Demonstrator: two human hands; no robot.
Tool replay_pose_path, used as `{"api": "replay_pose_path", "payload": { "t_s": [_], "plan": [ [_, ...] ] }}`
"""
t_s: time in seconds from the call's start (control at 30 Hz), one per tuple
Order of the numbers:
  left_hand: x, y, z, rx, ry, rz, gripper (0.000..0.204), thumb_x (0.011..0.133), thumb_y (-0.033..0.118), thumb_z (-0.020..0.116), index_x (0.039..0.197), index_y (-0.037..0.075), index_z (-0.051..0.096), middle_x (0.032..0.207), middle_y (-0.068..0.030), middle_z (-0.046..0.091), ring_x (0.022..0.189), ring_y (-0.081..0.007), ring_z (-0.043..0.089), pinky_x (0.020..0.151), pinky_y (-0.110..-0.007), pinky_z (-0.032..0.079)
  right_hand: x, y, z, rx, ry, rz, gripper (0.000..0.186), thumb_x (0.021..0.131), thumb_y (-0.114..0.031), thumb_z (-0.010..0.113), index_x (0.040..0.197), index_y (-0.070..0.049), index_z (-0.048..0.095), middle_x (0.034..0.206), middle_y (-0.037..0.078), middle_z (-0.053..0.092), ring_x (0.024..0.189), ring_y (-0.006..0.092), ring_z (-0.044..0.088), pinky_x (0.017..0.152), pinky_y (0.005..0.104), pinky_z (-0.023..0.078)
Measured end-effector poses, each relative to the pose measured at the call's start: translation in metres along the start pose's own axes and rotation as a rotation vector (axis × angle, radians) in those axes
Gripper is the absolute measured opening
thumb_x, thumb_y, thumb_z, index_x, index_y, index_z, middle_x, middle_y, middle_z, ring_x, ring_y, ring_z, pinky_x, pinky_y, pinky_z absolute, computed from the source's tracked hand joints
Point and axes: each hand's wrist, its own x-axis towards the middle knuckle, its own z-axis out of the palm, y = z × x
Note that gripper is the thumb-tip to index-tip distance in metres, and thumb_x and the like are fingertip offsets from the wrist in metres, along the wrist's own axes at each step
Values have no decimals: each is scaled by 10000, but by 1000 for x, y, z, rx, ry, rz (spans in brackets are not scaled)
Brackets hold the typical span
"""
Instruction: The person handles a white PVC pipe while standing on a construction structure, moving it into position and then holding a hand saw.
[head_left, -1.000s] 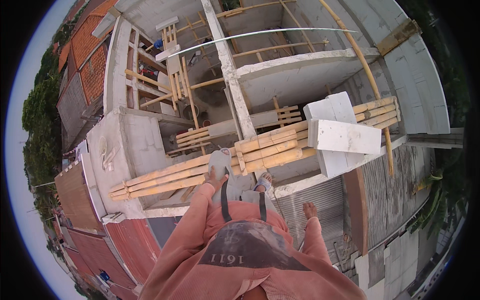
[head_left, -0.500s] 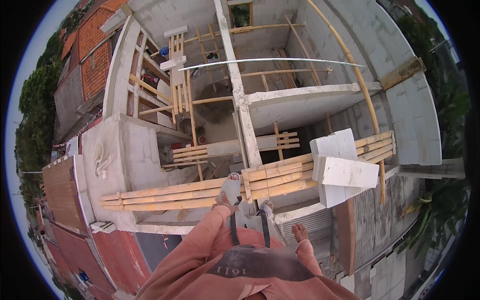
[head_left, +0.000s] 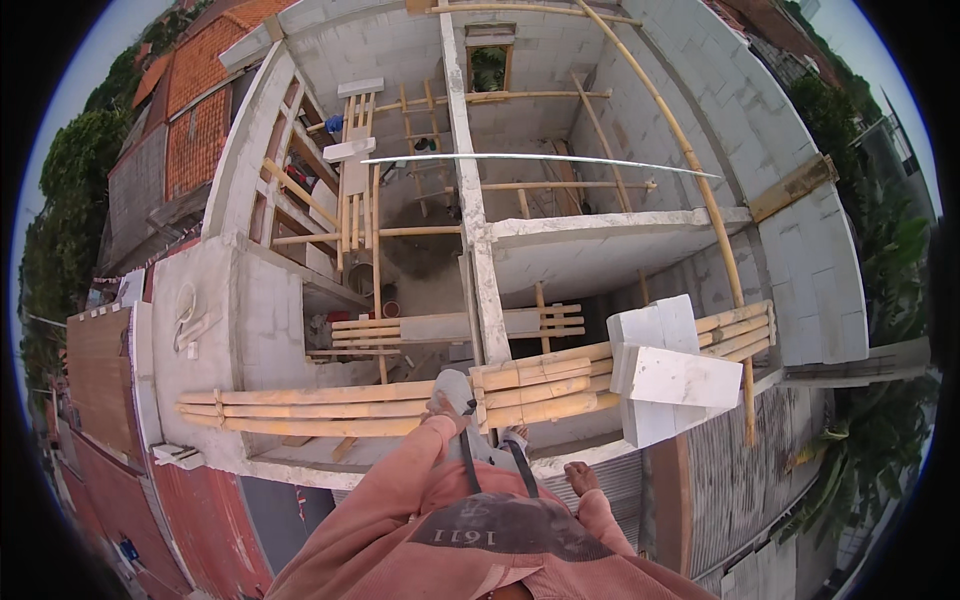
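My left hand (head_left: pixel 441 407) is low in front of me, right by a grey thing (head_left: pixel 456 387) that covers or lies over my left foot at the bamboo poles (head_left: pixel 330 408). Its fingers are partly hidden, and I cannot tell whether they grip anything. To the right, my right hand (head_left: pixel 580 478) hangs free above the wall edge, fingers loosely bent and apart, nothing in them. My right foot (head_left: pixel 516 437) shows just behind the poles. Pale wall blocks (head_left: pixel 675 385) are stacked on the poles at the right, beyond my right hand's reach as it hangs.
I am high on an unfinished block building. A narrow concrete beam (head_left: pixel 484 290) runs away from me between deep rooms. Lower bamboo platforms (head_left: pixel 455 327), a leaning bamboo pole (head_left: pixel 705 185) and a long thin white strip (head_left: pixel 540 157) cross the openings. Corrugated roofs (head_left: pixel 745 480) lie below.
My view has tilted up and shifted slightly, so the poles and blocks sit lower and further left. My right hand has drawn in a little toward my body. The left stays by the grey thing.
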Motion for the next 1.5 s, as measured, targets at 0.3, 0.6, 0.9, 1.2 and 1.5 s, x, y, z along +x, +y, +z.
{"api": "replay_pose_path", "payload": {
  "t_s": [0.3, 0.6, 0.9, 1.2, 1.5],
  "plan": [
    [-66, 54, 23, 69, 210, 296, 827, 829, 605, 458, 1451, 139, 176, 1485, -171, 187, 1359, -360, 201, 1080, -482, 226, 29, -20, -32, -660, -95, 195, 435, 831, -369, 554, 1127, -50, 570, 1147, 205, 589, 1114, 363, 534, 916, 437, 441],
    [-333, 181, 72, 480, -757, 1414, 658, 873, 631, 347, 1198, 108, 579, 1238, -100, 557, 1067, -275, 549, 954, -361, 404, 9, -136, -7, -1108, -247, -248, 372, 866, -337, 501, 1184, -151, 551, 1228, 112, 565, 1164, 263, 531, 922, 433, 444],
    [-366, 171, 172, 311, -1207, 1795, 658, 873, 630, 332, 1209, 120, 578, 1256, -64, 552, 1096, -276, 535, 968, -360, 384, 25, -118, 18, -1045, -271, -366, 375, 855, -362, 503, 1149, -135, 556, 1175, 161, 583, 1126, 336, 544, 899, 471, 452],
    [-281, 170, 152, 276, -716, 1553, 658, 873, 629, 318, 1219, 133, 578, 1273, -29, 546, 1125, -278, 520, 983, -359, 365, 28, -105, -11, -1006, -277, -305, 396, 849, -386, 505, 1147, -131, 559, 1177, 171, 581, 1126, 347, 541, 898, 472, 451],
    [-197, 160, 125, 501, -135, 1013, 615, 900, 556, 294, 1185, 105, 599, 1239, -114, 560, 1170, -301, 494, 995, -351, 343, 19, -102, -6, -939, -305, -293, 412, 845, -401, 508, 1145, -124, 562, 1176, 176, 581, 1123, 354, 541, 899, 473, 450]
  ]
}}
